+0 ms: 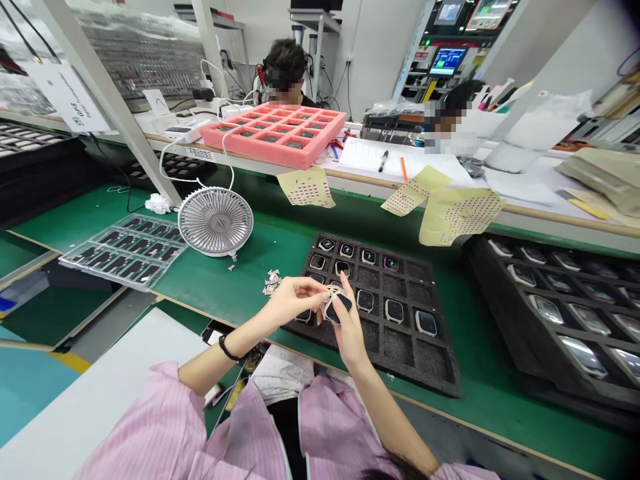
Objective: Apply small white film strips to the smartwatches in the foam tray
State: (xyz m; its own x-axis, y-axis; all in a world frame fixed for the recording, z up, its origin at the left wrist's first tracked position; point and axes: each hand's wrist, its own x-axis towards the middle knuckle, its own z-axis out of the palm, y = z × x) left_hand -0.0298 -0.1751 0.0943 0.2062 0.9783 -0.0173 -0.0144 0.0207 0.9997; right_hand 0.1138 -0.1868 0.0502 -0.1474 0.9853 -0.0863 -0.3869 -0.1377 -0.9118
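Note:
A dark-faced smartwatch case (334,308) is held up between my two hands, above a black foam tray (400,353). My left hand (293,301) pinches its near edge with the fingertips, and my right hand (350,331) grips it from the other side. The fingers hide part of the case. Several similar watch cases sit in the tray's pockets, and some pockets show only bare foam. A small heap of white-and-silver pieces (271,281) lies on the green bench mat (240,267) to the left of my hands.
A white desk fan (215,221) and a clear tray of dark parts (123,251) stand to the left. A larger black tray of watches (520,320) lies to the right. Beyond, a co-worker (284,70) sits behind a pink foam tray (273,133) on a raised shelf, with yellow dotted sheets (460,215) hanging from it.

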